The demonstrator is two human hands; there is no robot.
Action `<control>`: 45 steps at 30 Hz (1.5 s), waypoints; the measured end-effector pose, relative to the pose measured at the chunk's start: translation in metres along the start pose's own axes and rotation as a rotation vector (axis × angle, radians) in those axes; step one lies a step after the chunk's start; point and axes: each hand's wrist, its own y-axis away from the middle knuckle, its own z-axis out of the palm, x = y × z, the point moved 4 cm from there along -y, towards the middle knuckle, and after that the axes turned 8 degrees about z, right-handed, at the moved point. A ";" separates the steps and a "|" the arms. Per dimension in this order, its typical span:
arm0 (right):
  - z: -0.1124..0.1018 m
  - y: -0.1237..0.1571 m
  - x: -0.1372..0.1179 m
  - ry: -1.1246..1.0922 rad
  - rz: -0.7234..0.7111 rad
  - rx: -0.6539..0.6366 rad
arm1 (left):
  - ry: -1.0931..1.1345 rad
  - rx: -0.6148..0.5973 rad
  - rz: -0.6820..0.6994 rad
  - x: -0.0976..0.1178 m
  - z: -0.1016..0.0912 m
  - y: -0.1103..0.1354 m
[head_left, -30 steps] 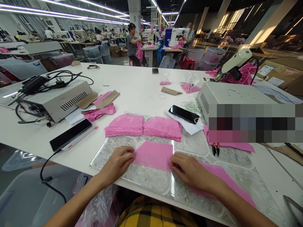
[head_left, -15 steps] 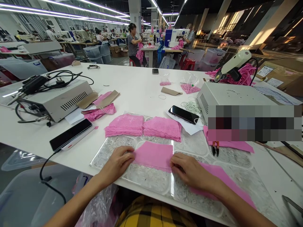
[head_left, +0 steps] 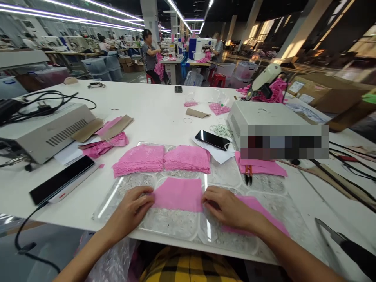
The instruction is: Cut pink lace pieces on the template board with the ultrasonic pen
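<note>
A flat pink fabric piece [head_left: 179, 194] lies on a clear plastic panel [head_left: 173, 227] in front of me. My left hand [head_left: 136, 203] pinches its left edge, thumb and fingers closed. At the opposite edge, my right hand [head_left: 223, 205] has its fingers curled and closed on the cloth. Just beyond are two stacks of pink lace-edged pieces, a left stack [head_left: 139, 160] and a right stack [head_left: 188, 159], side by side. More pink fabric [head_left: 263, 213] lies partly hidden under my right forearm.
Thread snips [head_left: 248, 175] lie right of the stacks, by a grey box machine [head_left: 264, 113]. A phone [head_left: 213, 140] rests on white paper. Another phone [head_left: 63, 180] and a second grey machine [head_left: 49, 135] stand left. A black-handled tool [head_left: 352, 250] lies at lower right.
My view has turned to the right, so the tabletop things appear shifted left. Both hands stay at the edges of the pink fabric piece, which remains flat.
</note>
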 end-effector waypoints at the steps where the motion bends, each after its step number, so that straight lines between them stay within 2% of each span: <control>1: -0.007 0.006 0.004 -0.030 0.026 0.040 | -0.013 0.022 0.020 0.001 -0.001 -0.001; 4: -0.027 0.034 0.022 -0.134 0.120 0.206 | -0.001 0.081 0.100 0.012 0.000 -0.009; 7: -0.040 0.075 0.051 -0.166 0.247 0.417 | 0.088 0.065 0.220 0.039 0.012 -0.029; 11: -0.041 0.129 0.093 -0.131 0.458 0.648 | 0.138 -0.042 0.464 0.087 0.044 -0.067; 14: -0.037 0.155 0.112 -0.135 0.554 0.742 | 0.114 -0.144 0.594 0.111 0.072 -0.092; 17: -0.035 0.166 0.117 -0.168 0.574 0.745 | 0.053 -0.191 0.651 0.120 0.093 -0.106; 20: -0.035 0.169 0.117 -0.207 0.576 0.718 | -0.006 -0.201 0.645 0.122 0.102 -0.110; 23: -0.036 0.170 0.115 -0.229 0.574 0.674 | -0.027 -0.243 0.626 0.122 0.101 -0.109; 29: -0.031 0.165 0.113 -0.191 0.555 0.569 | -0.059 -0.239 0.600 0.124 0.096 -0.105; 36: -0.032 0.158 0.110 -0.047 0.533 0.561 | -0.066 -0.235 0.582 0.125 0.099 -0.104; 45: -0.034 0.155 0.111 -0.040 0.537 0.559 | -0.087 -0.292 0.546 0.124 0.100 -0.100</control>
